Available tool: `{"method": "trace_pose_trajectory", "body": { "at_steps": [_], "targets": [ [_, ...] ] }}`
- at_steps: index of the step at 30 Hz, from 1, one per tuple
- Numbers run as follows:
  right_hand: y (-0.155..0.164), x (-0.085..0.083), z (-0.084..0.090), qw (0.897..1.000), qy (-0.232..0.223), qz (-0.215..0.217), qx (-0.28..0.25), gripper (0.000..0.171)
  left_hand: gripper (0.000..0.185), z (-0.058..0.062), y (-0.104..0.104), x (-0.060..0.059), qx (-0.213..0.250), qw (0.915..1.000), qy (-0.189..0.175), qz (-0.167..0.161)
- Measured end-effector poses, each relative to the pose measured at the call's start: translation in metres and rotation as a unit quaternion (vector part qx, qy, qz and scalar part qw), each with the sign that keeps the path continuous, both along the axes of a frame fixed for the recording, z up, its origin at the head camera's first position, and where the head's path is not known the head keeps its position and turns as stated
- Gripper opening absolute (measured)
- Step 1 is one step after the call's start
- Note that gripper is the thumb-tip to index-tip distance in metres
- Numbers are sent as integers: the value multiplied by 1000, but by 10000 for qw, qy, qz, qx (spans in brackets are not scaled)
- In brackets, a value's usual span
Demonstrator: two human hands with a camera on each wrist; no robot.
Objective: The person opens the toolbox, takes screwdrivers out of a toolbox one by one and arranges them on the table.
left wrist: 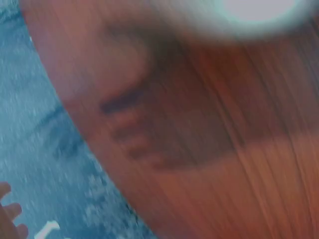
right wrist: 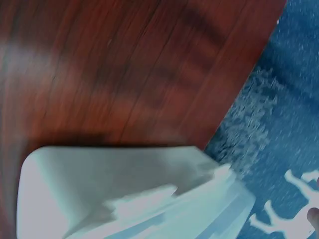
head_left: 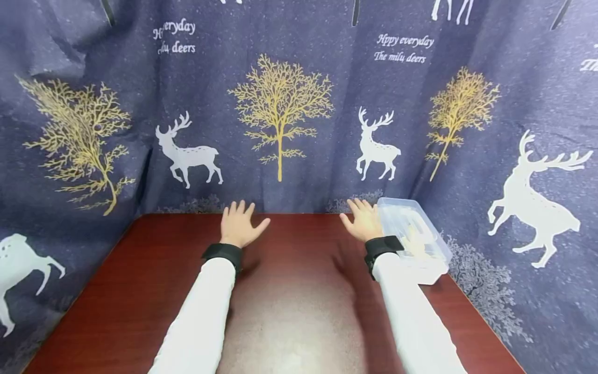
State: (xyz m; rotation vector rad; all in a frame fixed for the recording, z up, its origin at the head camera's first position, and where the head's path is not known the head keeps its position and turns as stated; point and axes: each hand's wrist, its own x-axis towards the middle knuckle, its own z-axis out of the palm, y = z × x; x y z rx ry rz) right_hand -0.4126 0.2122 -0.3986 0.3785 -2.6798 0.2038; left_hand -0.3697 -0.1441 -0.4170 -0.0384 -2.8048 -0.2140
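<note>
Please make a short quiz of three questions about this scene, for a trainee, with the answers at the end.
1. True or false: the left hand holds the box.
2. Which hand is nearest to the box? A) left hand B) right hand
3. Fill in: the box stands near the ___ edge of the table, as the person sees it.

Key:
1. False. The left hand is open with fingers spread and holds nothing.
2. B. The right hand, also open, is just beside the box; whether it touches cannot be told.
3. Right.
</note>
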Motion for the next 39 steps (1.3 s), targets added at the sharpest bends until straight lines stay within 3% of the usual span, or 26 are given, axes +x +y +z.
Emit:
{"method": "trace_pose_trajectory", "body": {
  "at_steps": [6,14,19,24,30,34,37,39],
  "targets": [
    [26,4,0,9998,4,178,-118,58,85,-9,35,-3,388,9992,55,-75],
    [64,10,-1,9991,176,323,-198,57,84,-23,86,-4,317,9992,173,-169],
    [93,9,-6,9987,-41,-304,-407,55,84,-27,121,-3,-78,9996,32,-281],
    [127,17,-4,9903,-508,-1081,-710,60,83,-26,162,4,-170,9987,-101,-474],
    [173,34,-3,9821,-864,-1545,-639,68,83,-41,222,12,99,9977,-169,-654],
    [188,38,-6,9697,-1304,-1848,-923,72,82,-46,255,16,424,9969,-232,-621],
    [190,36,-9,9574,-1610,-2087,-1181,77,81,-43,274,20,1043,9919,-456,-571],
    [190,35,-10,9502,-1816,-2200,-1256,81,80,-40,285,24,1723,9808,-712,-570]
  ]
}}
